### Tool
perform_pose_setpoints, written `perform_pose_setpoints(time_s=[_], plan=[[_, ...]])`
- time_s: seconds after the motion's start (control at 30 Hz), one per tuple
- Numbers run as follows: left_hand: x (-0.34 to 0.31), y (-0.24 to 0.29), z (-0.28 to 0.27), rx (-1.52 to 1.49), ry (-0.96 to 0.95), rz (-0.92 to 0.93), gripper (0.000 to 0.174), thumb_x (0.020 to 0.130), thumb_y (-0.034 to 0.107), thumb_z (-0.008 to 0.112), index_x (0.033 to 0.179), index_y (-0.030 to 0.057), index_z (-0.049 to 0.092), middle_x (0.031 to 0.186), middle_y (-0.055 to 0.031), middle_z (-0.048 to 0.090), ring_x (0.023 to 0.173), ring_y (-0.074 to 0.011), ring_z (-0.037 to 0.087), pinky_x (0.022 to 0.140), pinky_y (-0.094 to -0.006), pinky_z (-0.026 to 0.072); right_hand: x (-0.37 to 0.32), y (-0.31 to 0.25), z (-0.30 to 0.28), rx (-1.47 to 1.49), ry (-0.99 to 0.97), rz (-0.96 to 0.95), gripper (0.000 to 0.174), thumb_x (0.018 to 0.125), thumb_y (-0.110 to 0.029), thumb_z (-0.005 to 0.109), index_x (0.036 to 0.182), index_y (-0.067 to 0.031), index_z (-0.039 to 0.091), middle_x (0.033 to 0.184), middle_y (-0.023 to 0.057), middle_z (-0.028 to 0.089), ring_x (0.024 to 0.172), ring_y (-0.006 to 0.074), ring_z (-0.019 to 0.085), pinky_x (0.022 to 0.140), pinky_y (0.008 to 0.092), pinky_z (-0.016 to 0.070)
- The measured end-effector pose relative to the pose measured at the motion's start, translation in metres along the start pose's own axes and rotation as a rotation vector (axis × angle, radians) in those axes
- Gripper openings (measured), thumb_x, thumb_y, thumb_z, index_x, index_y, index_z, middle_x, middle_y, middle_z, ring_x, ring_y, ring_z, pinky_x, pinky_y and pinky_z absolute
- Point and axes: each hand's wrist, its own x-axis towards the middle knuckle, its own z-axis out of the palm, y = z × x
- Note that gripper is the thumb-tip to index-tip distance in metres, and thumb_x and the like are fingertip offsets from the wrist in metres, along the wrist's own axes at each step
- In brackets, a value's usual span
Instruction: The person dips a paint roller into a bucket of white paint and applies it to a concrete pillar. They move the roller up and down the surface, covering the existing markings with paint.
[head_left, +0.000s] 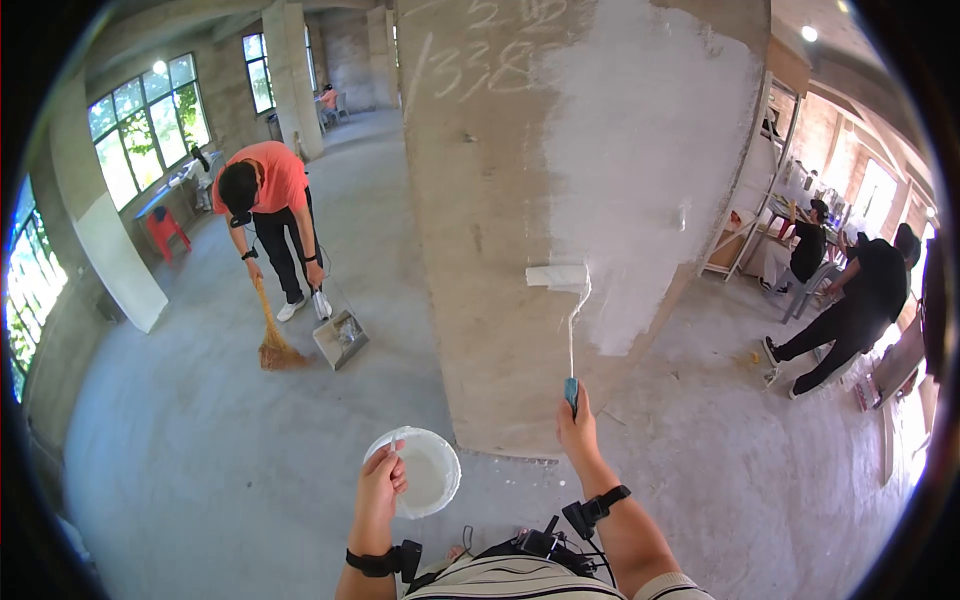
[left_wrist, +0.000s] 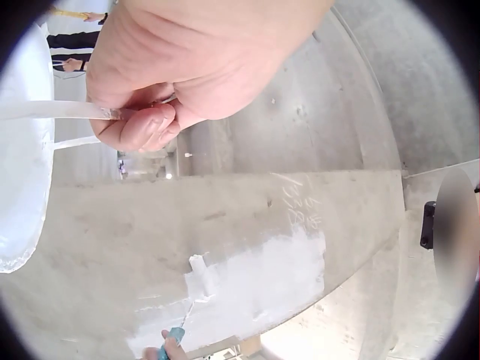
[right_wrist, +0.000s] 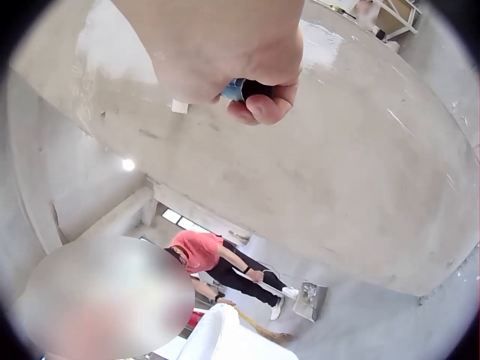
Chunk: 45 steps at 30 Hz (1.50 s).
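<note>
In the head view my right hand [head_left: 577, 432] grips the blue-green handle [head_left: 571, 392] of a paint roller. The white roller sleeve [head_left: 558, 276] lies against the concrete wall [head_left: 480, 200], at the left edge of a patch of white paint [head_left: 640, 150]. My left hand [head_left: 380, 482] holds a white bucket [head_left: 446, 472] by its strap handle, and pale paint shows inside. Curled fingers close round that handle [left_wrist: 67, 110] in the left wrist view, with the bucket wall at the left. The right wrist view shows fingers wrapped round the roller grip [right_wrist: 235, 90].
At the left a person in a pink shirt [head_left: 275, 180] bends over with a straw broom [head_left: 278, 345] and a dustpan [head_left: 341, 340]. Two people in black [head_left: 868, 295] are at the right, near a metal shelf frame [head_left: 745, 235]. Paint drips spot the floor below the wall.
</note>
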Motion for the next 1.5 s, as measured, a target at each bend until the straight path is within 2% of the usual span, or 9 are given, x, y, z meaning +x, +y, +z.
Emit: perform_pose_setpoints(time_s=[0.2, 0.27, 0.47, 0.6, 0.67, 1.07, 1.2, 1.33, 1.5], plan=[[0.001, 0.000, -0.001, 0.005, 0.024, 0.002, 0.023, 0.093, 0.013, 0.045, 0.111, 0.0026, 0.055, 0.062, 0.0040, 0.038, 0.049, -0.0050, 0.032, 0.045, -0.0211, 0.0277, -0.013, -0.044, -0.016, 0.124, -0.028, 0.254, 0.021, 0.093, -0.017, 0.046, 0.110, -0.0040, 0.046, 0.059, 0.0009, 0.046, 0.043, 0.0092, 0.043, 0.039, 0.0247, 0.0332], [0.003, -0.003, -0.002, -0.005, 0.011, 0.008, 0.023, 0.092, 0.013, 0.045, 0.110, 0.0028, 0.055, 0.062, 0.0039, 0.038, 0.049, -0.0050, 0.032, 0.045, -0.0211, 0.0278, -0.008, -0.048, -0.019, -0.081, -0.088, 0.279, 0.026, 0.091, -0.024, 0.051, 0.105, -0.0032, 0.046, 0.069, 0.0142, 0.055, 0.056, 0.0214, 0.056, 0.051, 0.0328, 0.0433], [0.002, -0.003, -0.003, -0.015, 0.012, 0.024, 0.021, 0.091, 0.012, 0.044, 0.107, 0.0035, 0.056, 0.062, 0.0037, 0.038, 0.049, -0.0052, 0.031, 0.045, -0.0213, 0.0277, 0.016, -0.082, -0.015, -0.119, 0.030, -0.023, 0.029, 0.090, -0.022, 0.051, 0.112, -0.0038, 0.044, 0.073, 0.0188, 0.055, 0.067, 0.0328, 0.056, 0.062, 0.0395, 0.0440], [0.008, -0.005, -0.008, -0.029, 0.015, 0.035, 0.021, 0.091, 0.012, 0.044, 0.106, 0.0035, 0.056, 0.062, 0.0029, 0.038, 0.048, -0.0059, 0.030, 0.045, -0.0221, 0.0264, 0.045, -0.132, -0.013, -0.020, 0.008, -0.124, 0.031, 0.092, -0.021, 0.050, 0.117, -0.0057, 0.041, 0.069, 0.0143, 0.053, 0.057, 0.0254, 0.055, 0.054, 0.0354, 0.0431], [0.008, -0.004, -0.007, -0.039, 0.018, 0.037, 0.020, 0.091, 0.012, 0.044, 0.104, 0.0032, 0.057, 0.062, 0.0029, 0.038, 0.049, -0.0059, 0.031, 0.045, -0.0215, 0.0267, 0.049, -0.186, -0.014, 0.328, -0.130, -0.016, 0.028, 0.094, -0.019, 0.045, 0.117, -0.0037, 0.040, 0.063, 0.0017, 0.044, 0.039, 0.0089, 0.040, 0.036, 0.0245, 0.0322], [0.022, -0.008, -0.033, -0.053, 0.016, 0.073, 0.020, 0.091, 0.014, 0.047, 0.105, 0.0041, 0.058, 0.062, 0.0033, 0.038, 0.049, -0.0061, 0.030, 0.045, -0.0223, 0.0261, 0.147, -0.346, -0.017, 0.341, -0.057, -0.367, 0.027, 0.095, -0.026, 0.046, 0.104, -0.0008, 0.043, 0.061, 0.0021, 0.042, 0.034, 0.0091, 0.037, 0.031, 0.0258, 0.0286], [0.021, 0.000, -0.032, -0.056, 0.017, 0.075, 0.019, 0.091, 0.016, 0.049, 0.102, 0.0042, 0.058, 0.061, 0.0037, 0.038, 0.049, -0.0060, 0.031, 0.046, -0.0218, 0.0274, 0.162, -0.329, -0.009, 0.316, -0.042, -0.401, 0.028, 0.095, -0.028, 0.046, 0.098, -0.0007, 0.042, 0.060, 0.0020, 0.041, 0.034, 0.0091, 0.038, 0.032, 0.0260, 0.0290], [0.024, 0.003, -0.036, -0.049, 0.059, 0.061, 0.019, 0.091, 0.016, 0.050, 0.102, 0.0041, 0.058, 0.061, 0.0038, 0.038, 0.049, -0.0060, 0.030, 0.045, -0.0220, 0.0271, 0.172, -0.237, 0.018, 0.121, 0.055, -0.413, 0.025, 0.095, -0.030, 0.045, 0.096, -0.0050, 0.041, 0.058, 0.0011, 0.041, 0.036, 0.0093, 0.039, 0.033, 0.0263, 0.0307], [0.034, 0.004, -0.050, -0.068, 0.022, 0.060, 0.018, 0.092, 0.015, 0.048, 0.102, 0.0041, 0.058, 0.060, 0.0036, 0.038, 0.047, -0.0058, 0.030, 0.044, -0.0218, 0.0265, 0.110, -0.161, 0.037, 0.107, 0.051, -0.289, 0.021, 0.095, -0.028, 0.045, 0.098, -0.0076, 0.041, 0.057, 0.0002, 0.042, 0.039, 0.0096, 0.041, 0.034, 0.0267, 0.0326]])
